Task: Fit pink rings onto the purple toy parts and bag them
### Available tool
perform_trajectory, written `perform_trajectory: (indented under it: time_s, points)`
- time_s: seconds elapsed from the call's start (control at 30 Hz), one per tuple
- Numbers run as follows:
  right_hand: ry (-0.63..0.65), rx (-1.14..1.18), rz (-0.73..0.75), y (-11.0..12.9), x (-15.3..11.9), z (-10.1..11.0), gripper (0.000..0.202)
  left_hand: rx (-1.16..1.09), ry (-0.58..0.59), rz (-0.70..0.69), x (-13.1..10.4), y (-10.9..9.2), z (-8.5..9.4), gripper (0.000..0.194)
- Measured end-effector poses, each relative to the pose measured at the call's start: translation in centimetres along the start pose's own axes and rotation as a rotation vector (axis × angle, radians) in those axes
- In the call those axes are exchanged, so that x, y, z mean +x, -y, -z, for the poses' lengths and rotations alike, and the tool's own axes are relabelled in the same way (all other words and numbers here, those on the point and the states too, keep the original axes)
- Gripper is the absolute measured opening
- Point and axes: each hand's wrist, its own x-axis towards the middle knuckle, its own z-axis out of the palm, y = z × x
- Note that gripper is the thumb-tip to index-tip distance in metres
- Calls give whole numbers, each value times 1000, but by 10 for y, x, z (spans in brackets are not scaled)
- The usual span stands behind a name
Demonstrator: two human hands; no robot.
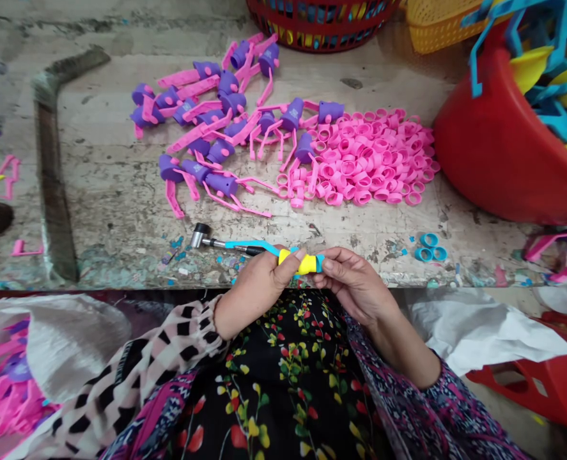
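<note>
The yellow cup (307,264) is lying on its side between the left fingers (287,269) and the right fingers (338,271). The left fingers are hugging it. A thin, bent blue arm (252,245) is poking out past them. A blue band (319,262) is showing at the other end, touching the right fingers.

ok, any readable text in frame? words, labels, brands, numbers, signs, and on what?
Nothing legible.
Purple cups: faint pale marks on some, too small to read.
Yellow piece: no text visible.
Red bowl: no text visible.
</note>
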Motion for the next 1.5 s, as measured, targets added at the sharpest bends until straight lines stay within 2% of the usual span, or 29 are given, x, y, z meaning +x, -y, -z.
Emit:
perform_trajectory:
  time_s: [0.27,0.5,0.67,0.83,1.0,1.3,1.5]
  points:
    - [-46,-48,16,-1,0,-3,24,171,-40,-29,0,6,-2,51]
    - [-77,-71,27,-4,1,-3,26,330,-95,-51,-3,1,0,56]
    - [-82,-88,52,-7,3,-5,27,440,-117,-13,-5,-4,-1,62]
    - [-16,-140,108,-8,6,-3,27,444,-137,-14,-6,-4,0,61]
    - [89,-311,222,-8,9,2,25,418,-126,3,-4,-2,-1,59]
    - [-78,-320,305,-17,9,-6,23,426,-183,-9,-4,-5,-3,56]
    - [-42,-425,329,-13,8,-3,20,495,-103,-54,-3,-5,3,61]
